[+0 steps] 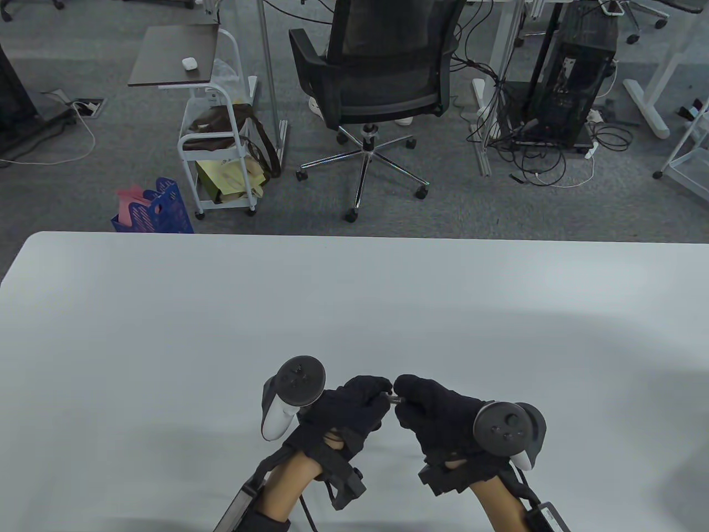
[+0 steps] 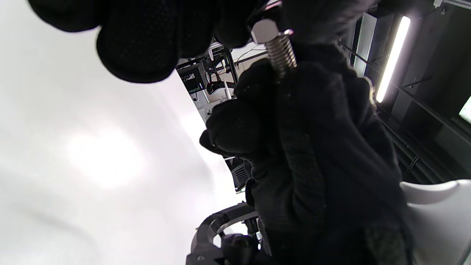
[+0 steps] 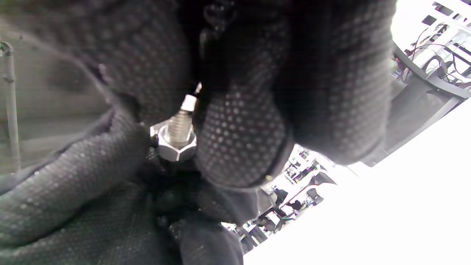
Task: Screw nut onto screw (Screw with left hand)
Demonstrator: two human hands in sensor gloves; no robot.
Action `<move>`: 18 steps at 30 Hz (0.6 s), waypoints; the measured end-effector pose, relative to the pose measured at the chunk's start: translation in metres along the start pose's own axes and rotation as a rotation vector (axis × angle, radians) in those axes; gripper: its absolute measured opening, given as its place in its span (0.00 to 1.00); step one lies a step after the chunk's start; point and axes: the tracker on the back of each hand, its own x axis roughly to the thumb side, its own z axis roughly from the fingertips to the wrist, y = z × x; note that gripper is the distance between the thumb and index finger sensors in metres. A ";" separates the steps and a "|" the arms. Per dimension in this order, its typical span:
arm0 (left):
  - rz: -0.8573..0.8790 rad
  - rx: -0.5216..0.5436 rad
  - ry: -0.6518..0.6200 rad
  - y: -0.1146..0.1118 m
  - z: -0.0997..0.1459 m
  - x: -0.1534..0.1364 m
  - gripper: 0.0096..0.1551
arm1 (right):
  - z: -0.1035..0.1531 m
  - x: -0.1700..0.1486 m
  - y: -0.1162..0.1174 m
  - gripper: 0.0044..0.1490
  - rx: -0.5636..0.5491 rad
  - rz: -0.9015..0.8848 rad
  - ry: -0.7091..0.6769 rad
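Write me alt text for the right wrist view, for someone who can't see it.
Close up, black gloved fingers pinch a threaded silver screw with a hex nut already on its thread. More gloved fingers close around the nut from the lower left, and a bright white table fills the lower right.

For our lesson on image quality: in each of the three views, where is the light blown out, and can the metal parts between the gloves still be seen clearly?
Table view: even light, soft shadows on the white table. Left wrist view: table glares white, silver hex nut sharp. Right wrist view: table corner blown out, threaded steel screw slightly soft.
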 end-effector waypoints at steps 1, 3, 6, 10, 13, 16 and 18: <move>0.003 0.016 0.003 0.000 0.000 0.000 0.40 | 0.000 0.000 0.000 0.30 -0.002 -0.002 0.001; -0.010 0.025 0.005 0.001 0.000 -0.001 0.37 | 0.000 0.000 0.000 0.30 -0.002 -0.008 0.004; -0.017 0.005 -0.003 -0.001 -0.001 0.002 0.33 | 0.000 0.000 -0.001 0.30 0.004 -0.008 0.003; -0.010 -0.026 0.000 0.000 -0.001 0.001 0.33 | 0.000 0.000 -0.001 0.30 -0.004 -0.020 0.009; 0.003 0.010 -0.008 0.000 0.000 0.001 0.40 | 0.000 0.000 -0.001 0.30 0.000 -0.024 0.006; -0.034 0.033 -0.009 -0.001 0.000 0.002 0.36 | 0.000 0.000 -0.001 0.30 0.001 -0.024 0.004; -0.042 0.024 -0.015 -0.002 -0.001 0.005 0.33 | 0.000 0.000 -0.002 0.30 0.004 -0.018 0.001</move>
